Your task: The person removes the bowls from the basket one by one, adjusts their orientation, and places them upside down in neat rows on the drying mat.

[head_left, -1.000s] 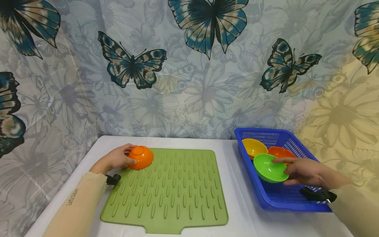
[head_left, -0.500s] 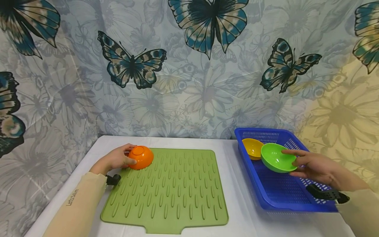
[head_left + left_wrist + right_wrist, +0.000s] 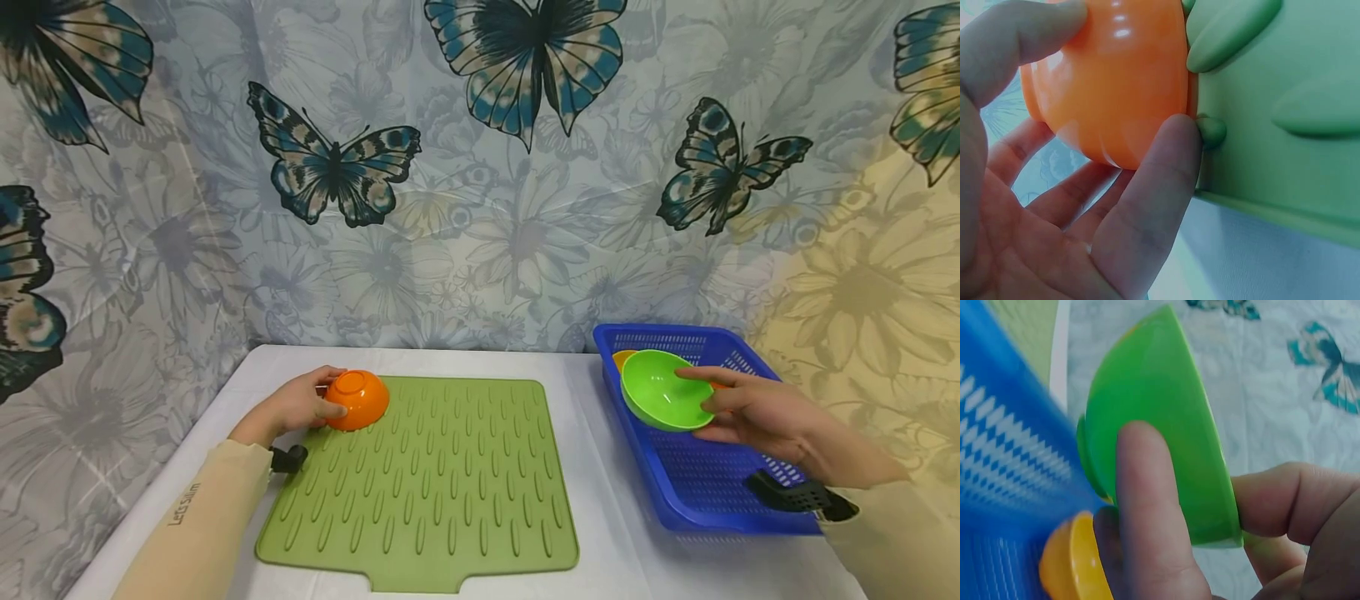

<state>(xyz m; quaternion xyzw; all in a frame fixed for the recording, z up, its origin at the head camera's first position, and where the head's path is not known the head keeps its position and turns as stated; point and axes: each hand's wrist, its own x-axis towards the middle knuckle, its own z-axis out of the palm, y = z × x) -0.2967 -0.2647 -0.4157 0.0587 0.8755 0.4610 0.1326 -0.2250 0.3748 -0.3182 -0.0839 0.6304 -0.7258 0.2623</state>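
Observation:
At the back left corner of the green ridged mat [image 3: 420,475], an orange bowl [image 3: 360,398] sits upside down. My left hand [image 3: 296,404] grips its side, thumb and fingers spread around the wall, as the left wrist view shows up close. Over the blue basket [image 3: 652,492], my right hand [image 3: 772,417] pinches a green bowl [image 3: 660,392] by its rim, with its hollow tilted toward the head camera. Behind the green bowl, a yellow bowl [image 3: 621,358] is mostly hidden in the head view; the right wrist view shows a yellow-orange bowl [image 3: 1066,562] lower in the basket.
The basket has perforated walls and stands at the right of the white-covered table [image 3: 592,500], next to the mat. A butterfly-patterned cloth [image 3: 480,275] hangs behind the table. Each wrist wears a black strap.
The green bowl in my right hand rises from the basket's middle, swings right, then moves left in front of the yellow bowl. My left hand keeps its grip on the orange bowl.

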